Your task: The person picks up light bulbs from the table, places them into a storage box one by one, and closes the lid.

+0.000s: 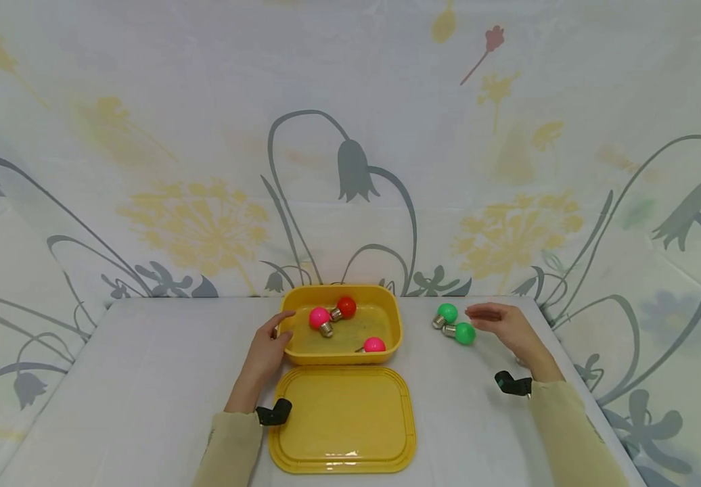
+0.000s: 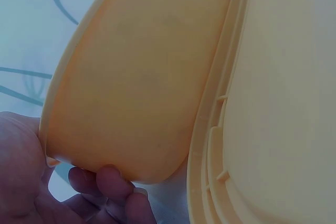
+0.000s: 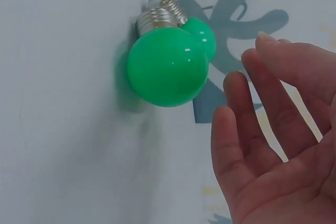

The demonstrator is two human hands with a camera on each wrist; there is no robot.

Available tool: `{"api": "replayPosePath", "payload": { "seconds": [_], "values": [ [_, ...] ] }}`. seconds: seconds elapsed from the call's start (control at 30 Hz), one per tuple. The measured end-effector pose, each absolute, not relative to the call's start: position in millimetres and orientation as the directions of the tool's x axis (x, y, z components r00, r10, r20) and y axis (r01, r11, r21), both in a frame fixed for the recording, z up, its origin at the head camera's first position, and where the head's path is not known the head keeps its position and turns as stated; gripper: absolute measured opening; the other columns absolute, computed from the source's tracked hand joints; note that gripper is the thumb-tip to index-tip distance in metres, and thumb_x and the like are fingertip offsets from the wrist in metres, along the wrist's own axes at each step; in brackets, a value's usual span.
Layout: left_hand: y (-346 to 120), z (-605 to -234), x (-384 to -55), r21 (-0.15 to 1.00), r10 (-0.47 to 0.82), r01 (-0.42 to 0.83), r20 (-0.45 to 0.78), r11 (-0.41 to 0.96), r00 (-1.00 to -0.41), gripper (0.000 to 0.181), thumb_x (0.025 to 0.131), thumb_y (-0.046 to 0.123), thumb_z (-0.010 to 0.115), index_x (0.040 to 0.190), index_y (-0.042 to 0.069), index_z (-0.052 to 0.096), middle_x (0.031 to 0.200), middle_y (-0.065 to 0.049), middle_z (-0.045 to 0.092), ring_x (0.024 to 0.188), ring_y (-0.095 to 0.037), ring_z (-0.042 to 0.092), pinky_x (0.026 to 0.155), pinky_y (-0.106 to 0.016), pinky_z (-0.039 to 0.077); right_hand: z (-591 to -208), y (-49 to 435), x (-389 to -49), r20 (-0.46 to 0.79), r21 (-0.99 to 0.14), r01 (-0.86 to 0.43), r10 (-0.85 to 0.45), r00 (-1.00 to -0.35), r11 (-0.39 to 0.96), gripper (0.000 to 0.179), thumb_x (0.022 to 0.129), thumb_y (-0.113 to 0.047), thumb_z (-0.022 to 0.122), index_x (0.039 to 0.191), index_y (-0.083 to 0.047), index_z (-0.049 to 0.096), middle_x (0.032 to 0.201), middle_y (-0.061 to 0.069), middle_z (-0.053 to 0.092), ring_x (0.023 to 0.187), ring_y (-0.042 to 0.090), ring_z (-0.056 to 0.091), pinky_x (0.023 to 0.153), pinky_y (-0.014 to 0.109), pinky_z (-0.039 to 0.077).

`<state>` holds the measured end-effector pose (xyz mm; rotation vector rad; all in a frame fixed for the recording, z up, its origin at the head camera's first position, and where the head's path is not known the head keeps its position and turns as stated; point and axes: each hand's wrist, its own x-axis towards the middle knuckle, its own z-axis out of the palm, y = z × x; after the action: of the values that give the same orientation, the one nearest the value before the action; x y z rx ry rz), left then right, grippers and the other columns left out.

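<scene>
With curled fingers, my left hand (image 1: 267, 352) grips the left end of a yellow plastic container (image 1: 341, 360). In the left wrist view its fingers (image 2: 113, 182) lie against the outside of the container's end wall. Inside the container are a red light bulb (image 1: 347, 307), a pink bulb (image 1: 319, 316) and another pink bulb (image 1: 375, 345) near the front wall. My right hand (image 1: 511, 331), fingers spread and slightly bent, hovers just right of two green light bulbs. The nearer green bulb (image 3: 168, 66) partly covers the farther one (image 3: 202, 38). That hand holds nothing.
A yellow lid (image 1: 344, 419) lies flat in front of the container, close along its front side. White cloth covers the table (image 1: 162, 385). A flower-patterned curtain (image 1: 216, 135) rises behind and at both sides.
</scene>
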<state>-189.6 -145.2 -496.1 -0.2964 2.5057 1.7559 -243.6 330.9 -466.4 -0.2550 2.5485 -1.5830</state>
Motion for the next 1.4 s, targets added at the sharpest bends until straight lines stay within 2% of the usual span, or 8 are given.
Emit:
{"api": "replayPosePath", "payload": {
  "seconds": [0.1,0.2,0.33,0.43,0.57,1.0,1.27,1.4],
  "values": [
    [-145.4,-496.8,-189.8,0.92,-0.121,-0.203,-0.171,0.335,-0.978,0.044,0.101,0.012,0.052,0.144,0.018,0.052,0.156,-0.019,0.035,0.142,-0.036,0.032,0.114,-0.053,0.028,-469.0,333.5,-242.2,-0.033,-0.857,-0.075,-0.2,-0.979,0.51,0.037,0.093,-0.013,0.07,0.126,0.003,0.065,0.124,0.019,0.066,0.107,0.001,0.061,0.089,0.015,0.045],
    [-145.6,-497.6,-190.0,0.918,-0.123,-0.21,-0.179,0.336,-0.976,0.044,0.101,0.012,0.052,0.144,0.019,0.052,0.156,-0.019,0.035,0.143,-0.037,0.03,0.115,-0.053,0.027,-471.6,334.5,-241.4,-0.038,-0.825,-0.082,-0.199,-0.979,0.559,0.039,0.092,-0.018,0.072,0.126,0.001,0.066,0.125,0.018,0.066,0.116,0.015,0.059,0.09,0.019,0.045],
    [-145.7,-498.5,-190.5,0.918,-0.123,-0.215,-0.184,0.332,-0.975,0.044,0.101,0.012,0.051,0.145,0.019,0.052,0.157,-0.018,0.034,0.144,-0.038,0.028,0.115,-0.053,0.026,-475.0,333.2,-241.4,-0.043,-0.817,-0.079,-0.197,-0.98,0.571,0.041,0.09,-0.017,0.074,0.125,0.003,0.066,0.124,0.018,0.066,0.124,0.035,0.054,0.093,0.031,0.046],
    [-146.0,-499.3,-190.9,0.92,-0.122,-0.212,-0.181,0.33,-0.976,0.044,0.101,0.012,0.051,0.145,0.019,0.052,0.157,-0.018,0.034,0.144,-0.037,0.028,0.115,-0.053,0.027,-477.4,331.5,-241.2,-0.056,-0.82,-0.064,-0.192,-0.98,0.569,0.042,0.089,-0.015,0.074,0.125,0.004,0.065,0.125,0.02,0.065,0.126,0.04,0.051,0.096,0.041,0.045],
    [-146.1,-499.7,-191.0,0.92,-0.125,-0.211,-0.179,0.33,-0.976,0.044,0.101,0.012,0.052,0.144,0.019,0.052,0.156,-0.018,0.034,0.143,-0.037,0.029,0.115,-0.053,0.027,-480.7,329.6,-241.2,-0.079,-0.822,-0.041,-0.185,-0.98,0.568,0.042,0.089,-0.014,0.074,0.125,0.004,0.065,0.126,0.021,0.064,0.126,0.041,0.05,0.095,0.044,0.046],
    [-145.7,-498.1,-190.2,0.918,-0.128,-0.225,-0.193,0.325,-0.973,0.044,0.101,0.012,0.052,0.144,0.019,0.053,0.156,-0.019,0.035,0.143,-0.038,0.03,0.114,-0.053,0.027,-486.0,322.9,-237.1,-0.088,-0.832,-0.03,-0.186,-0.979,0.554,0.042,0.087,-0.015,0.077,0.124,0.002,0.066,0.123,0.018,0.066,0.122,0.04,0.053,0.087,0.029,0.05],
    [-145.2,-497.1,-189.3,0.916,-0.136,-0.227,-0.192,0.33,-0.972,0.044,0.1,0.012,0.052,0.144,0.019,0.053,0.152,-0.018,0.039,0.127,-0.035,0.04,0.112,-0.052,0.034,-485.1,322.1,-235.2,-0.085,-0.852,-0.029,-0.192,-0.978,0.523,0.045,0.086,-0.015,0.078,0.124,0.004,0.065,0.124,0.021,0.065,0.122,0.04,0.053,0.083,0.023,0.049],
    [-144.6,-496.3,-189.6,0.916,-0.135,-0.225,-0.19,0.331,-0.972,0.044,0.1,0.012,0.052,0.144,0.018,0.053,0.154,-0.019,0.037,0.133,-0.036,0.038,0.113,-0.053,0.031,-484.8,321.4,-234.4,-0.101,-0.844,-0.017,-0.19,-0.977,0.535,0.044,0.085,-0.015,0.079,0.124,0.003,0.066,0.124,0.021,0.064,0.119,0.038,0.055,0.081,0.024,0.05]
  ]
}}
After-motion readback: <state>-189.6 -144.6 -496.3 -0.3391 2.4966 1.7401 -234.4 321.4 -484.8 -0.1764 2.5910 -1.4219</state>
